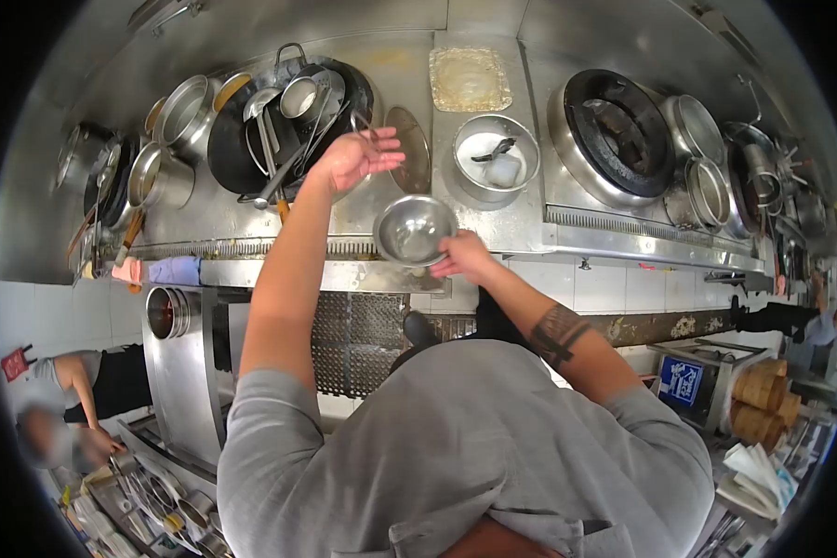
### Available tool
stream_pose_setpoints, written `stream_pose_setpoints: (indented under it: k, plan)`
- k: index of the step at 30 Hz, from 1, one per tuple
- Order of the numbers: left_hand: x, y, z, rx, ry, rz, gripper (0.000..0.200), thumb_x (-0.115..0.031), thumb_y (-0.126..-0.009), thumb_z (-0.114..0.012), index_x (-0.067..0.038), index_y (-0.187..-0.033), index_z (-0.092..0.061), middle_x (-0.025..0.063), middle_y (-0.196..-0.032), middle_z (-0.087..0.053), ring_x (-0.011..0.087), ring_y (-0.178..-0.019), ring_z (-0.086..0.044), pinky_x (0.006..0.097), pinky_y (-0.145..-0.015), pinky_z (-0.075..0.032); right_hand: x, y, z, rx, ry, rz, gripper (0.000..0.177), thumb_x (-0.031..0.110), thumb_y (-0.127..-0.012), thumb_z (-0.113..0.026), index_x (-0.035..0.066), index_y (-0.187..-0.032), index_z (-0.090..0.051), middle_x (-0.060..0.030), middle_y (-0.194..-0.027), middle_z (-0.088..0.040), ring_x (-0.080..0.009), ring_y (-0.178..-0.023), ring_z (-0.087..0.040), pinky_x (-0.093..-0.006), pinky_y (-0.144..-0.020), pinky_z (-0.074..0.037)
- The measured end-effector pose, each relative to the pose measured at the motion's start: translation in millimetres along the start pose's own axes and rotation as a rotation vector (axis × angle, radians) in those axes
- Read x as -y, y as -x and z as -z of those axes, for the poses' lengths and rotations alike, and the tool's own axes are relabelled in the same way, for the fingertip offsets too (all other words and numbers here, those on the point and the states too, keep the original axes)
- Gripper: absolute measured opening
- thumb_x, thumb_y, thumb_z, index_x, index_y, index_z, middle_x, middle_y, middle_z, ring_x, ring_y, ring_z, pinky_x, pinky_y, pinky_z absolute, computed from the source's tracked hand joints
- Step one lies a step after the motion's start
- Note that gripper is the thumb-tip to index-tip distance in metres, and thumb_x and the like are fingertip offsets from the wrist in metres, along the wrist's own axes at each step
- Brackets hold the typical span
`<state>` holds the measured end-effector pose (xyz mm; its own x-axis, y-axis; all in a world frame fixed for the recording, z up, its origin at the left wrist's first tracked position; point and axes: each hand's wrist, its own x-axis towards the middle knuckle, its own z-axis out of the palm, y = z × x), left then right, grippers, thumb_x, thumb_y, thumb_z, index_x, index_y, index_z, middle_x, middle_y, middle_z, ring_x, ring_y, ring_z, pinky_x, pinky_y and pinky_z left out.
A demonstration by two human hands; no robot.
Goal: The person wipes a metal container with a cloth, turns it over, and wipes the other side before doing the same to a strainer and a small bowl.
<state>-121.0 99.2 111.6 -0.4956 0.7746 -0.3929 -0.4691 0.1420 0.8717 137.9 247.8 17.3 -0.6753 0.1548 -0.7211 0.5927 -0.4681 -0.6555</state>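
Note:
My right hand (465,257) grips the rim of a shiny metal bowl (413,229) at the counter's front edge. The bowl's inside faces up and looks bare. Up and to the left, my left hand (357,160) is palm up with its fingers stretched out, holding nothing. It is between a black wok (232,153) stacked with ladles and strainers (299,97) and a round metal lid (409,149). Behind the bowl to the right stands a pot (496,191) with white contents, a black utensil (495,152) and a translucent lump (503,171).
A foil-like tray (471,79) lies at the back. A black wok ring (614,135) is on the right, with metal pots (696,130) beyond. More pots (163,177) and folded cloths (173,271) are on the left. Another person (65,381) is at the lower left.

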Motion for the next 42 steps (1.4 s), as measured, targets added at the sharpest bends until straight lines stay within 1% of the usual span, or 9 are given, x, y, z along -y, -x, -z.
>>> stream_pose_setpoints:
  k: [9,11,13,16,18,22,26,33,42]
  plan:
    - [47,-6,10,-0.378,0.271,0.084,0.026,-0.022,-0.096,-0.058,0.001,-0.106,-0.061,0.0143,-0.096,-0.060,0.0434,-0.093,-0.068,0.0589,-0.083,-0.061,9,-27,-19,-0.067,0.647,0.101,0.023,0.005,-0.090,-0.064,-0.007,-0.109,-0.061,-0.0244,-0.096,-0.069,-0.0350,-0.079,-0.074,-0.0434,-0.064,-0.061]
    - [44,2,1,-0.454,0.334,0.129,0.022,-0.020,-0.096,-0.057,0.001,-0.105,-0.060,0.0121,-0.090,-0.056,0.0399,-0.089,-0.069,0.0564,-0.077,-0.063,15,-33,20,-0.357,0.788,0.870,0.013,0.007,-0.089,-0.064,-0.001,-0.099,-0.066,-0.0220,-0.095,-0.070,-0.0367,-0.084,-0.071,-0.0464,-0.072,-0.057]
    - [61,-5,8,-0.484,0.246,0.154,0.022,-0.017,-0.096,-0.058,0.002,-0.108,-0.058,0.0124,-0.091,-0.056,0.0366,-0.090,-0.069,0.0545,-0.077,-0.064,63,-28,49,-0.651,0.812,1.132,0.012,0.007,-0.090,-0.059,0.001,-0.096,-0.068,-0.0207,-0.096,-0.070,-0.0414,-0.087,-0.068,-0.0502,-0.079,-0.055]
    - [98,-29,31,-0.399,0.287,0.306,0.028,-0.015,-0.097,-0.060,0.003,-0.117,-0.052,0.0155,-0.095,-0.058,0.0319,-0.083,-0.070,0.0480,-0.074,-0.066,129,-45,87,-0.750,1.218,1.143,0.019,0.005,-0.090,-0.055,0.000,-0.102,-0.069,-0.0187,-0.102,-0.071,-0.0412,-0.100,-0.068,-0.0496,-0.089,-0.055]
    - [100,-27,20,-0.363,0.294,0.453,0.034,-0.021,-0.100,-0.059,0.001,-0.124,-0.048,0.0208,-0.098,-0.067,0.0259,-0.073,-0.070,0.0392,-0.064,-0.065,157,-77,98,-0.375,1.557,0.294,0.033,0.011,-0.084,-0.064,0.000,-0.115,-0.064,-0.0231,-0.114,-0.069,-0.0426,-0.112,-0.064,-0.0479,-0.097,-0.053]
    - [113,-48,19,-0.465,0.231,0.488,0.029,-0.020,-0.103,-0.056,0.000,-0.123,-0.054,0.0159,-0.089,-0.072,0.0140,-0.059,-0.062,0.0274,-0.049,-0.052,129,-151,125,-0.315,1.538,0.225,0.065,0.016,-0.084,-0.062,-0.002,-0.144,-0.043,-0.0444,-0.135,-0.047,-0.0519,-0.128,-0.054,-0.0499,-0.104,-0.050]
    - [127,-58,17,-0.523,0.013,0.336,0.019,-0.017,-0.102,-0.056,-0.001,-0.095,-0.063,0.0129,-0.079,-0.069,0.0126,-0.051,-0.054,0.0304,-0.042,-0.045,174,-118,115,-0.106,1.590,0.242,0.062,0.016,-0.082,-0.065,-0.008,-0.136,-0.046,-0.0336,-0.122,-0.064,-0.0425,-0.114,-0.067,-0.0459,-0.098,-0.054]
    - [86,-7,-25,-0.580,-0.122,0.243,0.020,-0.014,-0.103,-0.051,0.001,-0.103,-0.063,0.0099,-0.072,-0.063,0.0133,-0.044,-0.049,0.0291,-0.039,-0.039,266,3,89,-0.073,1.332,0.031,0.045,0.027,-0.079,-0.075,-0.006,-0.110,-0.068,-0.0263,-0.117,-0.070,-0.0362,-0.107,-0.071,-0.0445,-0.089,-0.057]
    - [52,2,-73,-0.643,-0.012,0.004,0.029,-0.008,-0.106,-0.048,0.003,-0.131,-0.060,0.0142,-0.099,-0.073,0.0132,-0.066,-0.063,0.0280,-0.057,-0.052,135,-127,117,-0.156,1.694,0.636,0.042,0.019,-0.082,-0.069,-0.001,-0.119,-0.064,-0.0267,-0.102,-0.073,-0.0366,-0.100,-0.072,-0.0475,-0.087,-0.057]
